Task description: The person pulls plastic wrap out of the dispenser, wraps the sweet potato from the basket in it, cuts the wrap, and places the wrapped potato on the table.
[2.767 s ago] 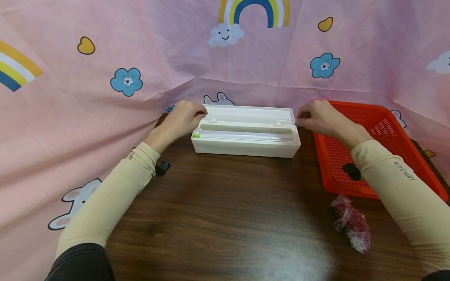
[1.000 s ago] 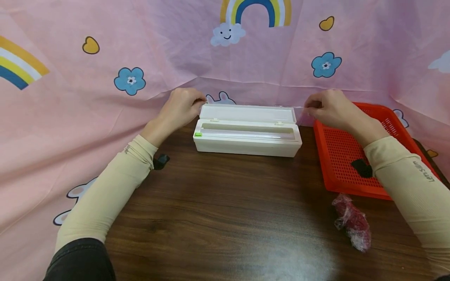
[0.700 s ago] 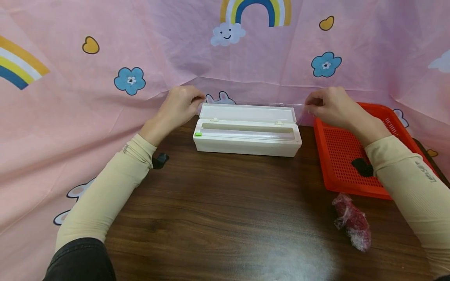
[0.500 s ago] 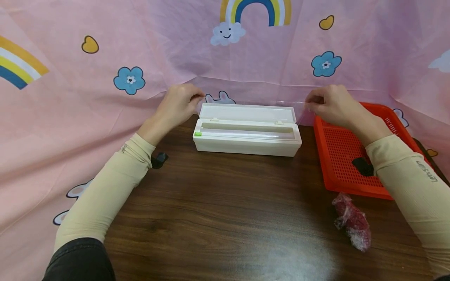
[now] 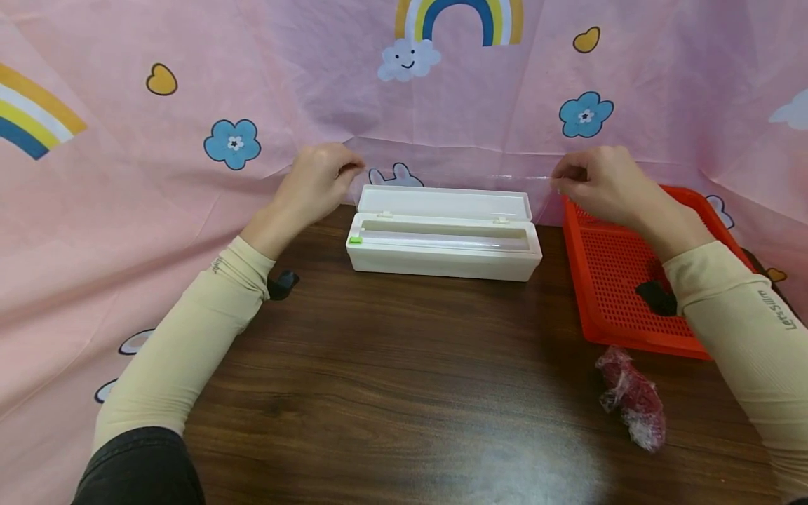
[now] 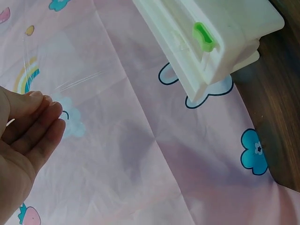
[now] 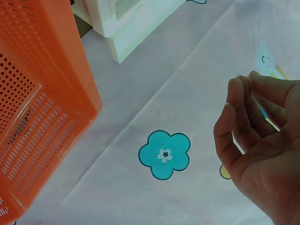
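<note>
Dark wood-grain table (image 5: 404,393), white lidded box (image 5: 442,263), red basket (image 5: 587,308), plastic-wrapped red item (image 5: 634,400)

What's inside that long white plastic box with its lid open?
Inside the long white plastic box, a shiny roll of what looks like clear plastic film shows, lying lengthwise. The roll's underside and the box's floor are covered; anything there can't be seen.

Plenty of room up the middle: a hand can glide over the tabletop (image 5: 404,372) as far as the white box (image 5: 445,264). At its back, the raised lid (image 5: 445,204) and pink cloth (image 5: 297,77) hem things in, and clear film (image 5: 517,177) between left hand (image 5: 315,179) and right hand (image 5: 606,182) bars the way! Only a slim gap splits box from red basket (image 5: 583,308) (mind the wrapped bundle (image 5: 634,396) at its near edge).
</note>
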A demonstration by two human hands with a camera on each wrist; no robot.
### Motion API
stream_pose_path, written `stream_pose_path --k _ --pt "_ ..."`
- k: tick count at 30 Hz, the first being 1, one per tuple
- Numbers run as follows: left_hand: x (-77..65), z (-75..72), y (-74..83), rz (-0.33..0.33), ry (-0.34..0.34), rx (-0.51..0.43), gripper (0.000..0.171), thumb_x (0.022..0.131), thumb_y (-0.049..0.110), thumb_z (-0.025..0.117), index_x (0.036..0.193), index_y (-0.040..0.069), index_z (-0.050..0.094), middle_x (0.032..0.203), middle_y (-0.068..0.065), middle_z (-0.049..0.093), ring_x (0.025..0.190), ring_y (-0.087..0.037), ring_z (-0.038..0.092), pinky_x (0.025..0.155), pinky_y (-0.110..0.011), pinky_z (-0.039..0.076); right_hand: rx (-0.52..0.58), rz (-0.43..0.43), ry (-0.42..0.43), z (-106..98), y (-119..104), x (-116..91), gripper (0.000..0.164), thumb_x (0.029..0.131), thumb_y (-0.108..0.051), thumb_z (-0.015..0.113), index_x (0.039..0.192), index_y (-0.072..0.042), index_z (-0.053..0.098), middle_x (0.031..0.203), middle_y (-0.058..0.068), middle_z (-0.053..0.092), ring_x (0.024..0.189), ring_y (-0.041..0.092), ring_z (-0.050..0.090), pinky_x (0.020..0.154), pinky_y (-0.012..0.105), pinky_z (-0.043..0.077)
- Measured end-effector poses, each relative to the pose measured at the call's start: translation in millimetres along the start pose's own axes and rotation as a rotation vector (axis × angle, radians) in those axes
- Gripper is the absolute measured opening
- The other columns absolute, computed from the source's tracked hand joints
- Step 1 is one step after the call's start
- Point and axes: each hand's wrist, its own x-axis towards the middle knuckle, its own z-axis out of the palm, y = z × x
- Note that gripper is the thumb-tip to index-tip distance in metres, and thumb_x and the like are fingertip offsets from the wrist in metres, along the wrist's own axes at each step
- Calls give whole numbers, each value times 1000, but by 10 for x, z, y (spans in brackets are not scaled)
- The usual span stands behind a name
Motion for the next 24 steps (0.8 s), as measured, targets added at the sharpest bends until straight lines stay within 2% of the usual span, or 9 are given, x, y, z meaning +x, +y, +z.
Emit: stream_pose_path --k 17,24 --pt "7 -92 48 6 46 5 15 96 0 63 100 -4 77 92 -21 75 84 -34 71 80 -48 56 2 -22 40 -105 -31 -15 24 99 -21 62 109 -5 75 97 16 76 80 22 63 63 13 43" --pt "20 -124 50 35 74 -11 14 96 -1 63 98 -5 77 93 -21 75 86 -33 71 81 -46 56 -18 -19 59 -142 -57 -16 24 99 -21 62 109 -5 76 97 16 76 81 21 62 62 14 42"
